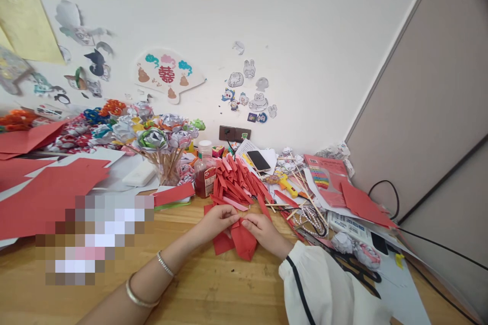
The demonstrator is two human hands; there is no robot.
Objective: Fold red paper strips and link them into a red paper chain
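Near the middle of the wooden table, my left hand (220, 221) and my right hand (262, 231) come together over a folded piece of red paper (244, 245). Thumbs and fingers of both hands pinch its upper edge, while its lower part hangs toward me in a pointed shape. Another flat red sheet (222, 245) lies beneath, partly covered by my left hand. Just beyond my fingers is a pile of red paper strips (238, 177). My fingers hide the exact fold.
Left of the strips stand a jar of red liquid (205, 175) and a cup of paper flowers (166, 170). Large red sheets (49, 190) cover the left side. To the right lie a yellow glue gun (288, 186), a phone (259, 160), sticks, bead strings (310, 219) and cables.
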